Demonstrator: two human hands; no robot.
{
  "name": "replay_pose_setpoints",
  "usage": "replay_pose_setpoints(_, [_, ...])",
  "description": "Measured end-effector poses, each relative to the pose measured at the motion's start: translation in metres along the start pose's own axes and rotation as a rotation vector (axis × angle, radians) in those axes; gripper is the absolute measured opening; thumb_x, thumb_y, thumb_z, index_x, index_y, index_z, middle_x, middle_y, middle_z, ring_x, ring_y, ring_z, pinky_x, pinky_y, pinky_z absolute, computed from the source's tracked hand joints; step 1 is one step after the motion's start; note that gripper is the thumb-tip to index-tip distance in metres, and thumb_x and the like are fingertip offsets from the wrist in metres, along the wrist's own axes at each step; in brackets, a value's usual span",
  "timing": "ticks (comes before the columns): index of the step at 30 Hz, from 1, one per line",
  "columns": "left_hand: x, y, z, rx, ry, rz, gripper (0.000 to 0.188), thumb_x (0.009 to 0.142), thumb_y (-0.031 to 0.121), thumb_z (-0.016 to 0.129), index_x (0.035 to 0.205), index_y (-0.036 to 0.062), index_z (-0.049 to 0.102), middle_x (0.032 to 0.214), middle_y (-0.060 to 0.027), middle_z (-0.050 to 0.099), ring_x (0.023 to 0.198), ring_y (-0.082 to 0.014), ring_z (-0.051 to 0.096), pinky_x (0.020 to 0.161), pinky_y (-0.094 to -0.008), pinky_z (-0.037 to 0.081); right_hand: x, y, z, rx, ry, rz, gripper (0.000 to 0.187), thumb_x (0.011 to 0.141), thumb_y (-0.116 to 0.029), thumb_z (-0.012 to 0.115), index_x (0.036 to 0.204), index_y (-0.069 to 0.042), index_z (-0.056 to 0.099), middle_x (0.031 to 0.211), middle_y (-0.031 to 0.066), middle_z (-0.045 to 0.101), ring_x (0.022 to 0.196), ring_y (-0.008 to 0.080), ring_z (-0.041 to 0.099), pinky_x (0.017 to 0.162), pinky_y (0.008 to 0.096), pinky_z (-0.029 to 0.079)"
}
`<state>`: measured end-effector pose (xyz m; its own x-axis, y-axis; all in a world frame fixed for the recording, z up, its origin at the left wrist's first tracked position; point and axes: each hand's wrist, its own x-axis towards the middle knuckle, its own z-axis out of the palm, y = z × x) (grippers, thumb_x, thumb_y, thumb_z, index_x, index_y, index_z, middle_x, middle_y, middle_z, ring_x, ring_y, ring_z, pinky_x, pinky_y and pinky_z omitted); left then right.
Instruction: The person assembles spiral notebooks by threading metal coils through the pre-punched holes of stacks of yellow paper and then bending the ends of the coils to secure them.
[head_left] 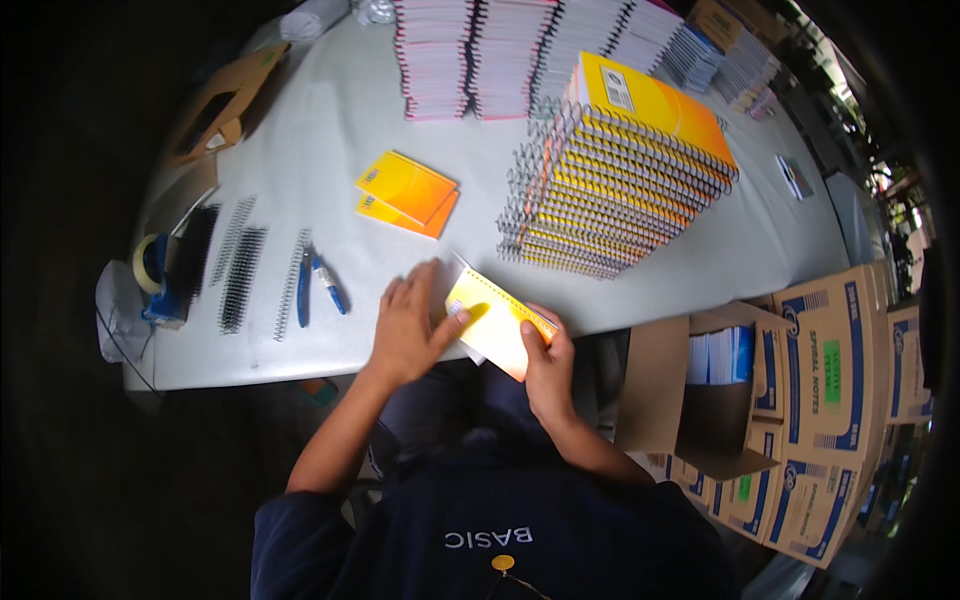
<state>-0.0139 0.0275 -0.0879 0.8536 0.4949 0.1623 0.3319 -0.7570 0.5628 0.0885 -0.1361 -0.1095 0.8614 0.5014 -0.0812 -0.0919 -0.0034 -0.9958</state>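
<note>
A small yellow-orange notebook (pixel 497 322) with punched holes along its upper edge is tilted over the table's front edge. My right hand (pixel 550 362) grips its right end, thumb on the cover. White sheets show from beneath it. My left hand (pixel 405 322) is at its left end, fingers stretched out and spread, the thumb at the cover. Just beyond lie two overlapping yellow-orange notebooks (pixel 408 190). To their right stands a tall stack of spiral-bound yellow notebooks (pixel 620 170).
Blue-handled pliers (pixel 327 285) lie beside loose wire spirals (pixel 243 280) on the left, near a tape dispenser (pixel 160 280). Tall stacks of bound pages (pixel 435 60) line the table's back. At lower right, an open carton (pixel 655 385) adjoins stacked cardboard boxes (pixel 830 380).
</note>
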Motion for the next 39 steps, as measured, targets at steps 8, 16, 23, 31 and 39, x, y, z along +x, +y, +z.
replay_pose_setpoints(8, [-0.037,0.043,0.024,-0.143,-0.069,0.003,0.078,0.077,0.012,0.067,0.139,0.0009,0.021,0.131,-0.0178,0.046,0.121,-0.0322,0.044,0.105,-0.0424,0.026,-0.040,0.021,-0.023,0.350,0.115,0.205,0.028,0.092,-0.016,0.052,0.115,-0.002,0.045,0.102,0.0077,0.052,0.090,0.0116,0.052,0.081,0.0252,0.044])
replay_pose_setpoints(16, [-0.020,0.023,-0.026,-0.778,0.243,0.018,0.042,0.070,-0.003,0.063,0.110,0.0015,0.049,0.099,-0.0092,0.050,0.095,-0.0172,0.049,0.087,-0.0291,0.038,0.025,-0.064,-0.010,-0.215,-0.527,-0.811,0.024,0.075,-0.001,0.068,0.096,-0.005,0.059,0.097,0.0086,0.063,0.090,0.0242,0.061,0.082,0.0338,0.045])
replay_pose_setpoints(23, [-0.007,-0.008,0.009,-1.018,0.379,-0.180,0.037,0.079,-0.010,0.053,0.112,0.0030,0.042,0.100,-0.0051,0.047,0.096,-0.0124,0.046,0.085,-0.0237,0.037,0.060,-0.007,0.034,0.298,-0.523,-0.130,0.052,0.074,0.005,0.067,0.117,-0.004,0.039,0.111,0.0094,0.051,0.096,0.0157,0.054,0.088,0.0312,0.044])
replay_pose_setpoints(31, [-0.004,-0.005,0.001,-0.963,0.346,-0.156,0.040,0.079,-0.010,0.051,0.115,0.0029,0.040,0.102,-0.0066,0.047,0.098,-0.0129,0.045,0.087,-0.0250,0.037,0.067,-0.026,0.031,0.178,-0.495,-0.350,0.035,0.077,0.004,0.065,0.106,-0.002,0.045,0.093,0.0048,0.055,0.090,0.0098,0.053,0.082,0.0251,0.045])
replay_pose_setpoints(39, [-0.015,-0.012,0.007,-0.599,0.179,-0.218,0.028,0.082,-0.003,0.051,0.110,0.0010,0.044,0.099,-0.0109,0.053,0.093,-0.0192,0.052,0.082,-0.0308,0.042,0.083,-0.009,0.026,0.146,-0.731,-0.172,0.021,0.078,0.000,0.068,0.094,-0.002,0.054,0.092,0.0063,0.061,0.086,0.0103,0.056,0.076,0.0243,0.048])
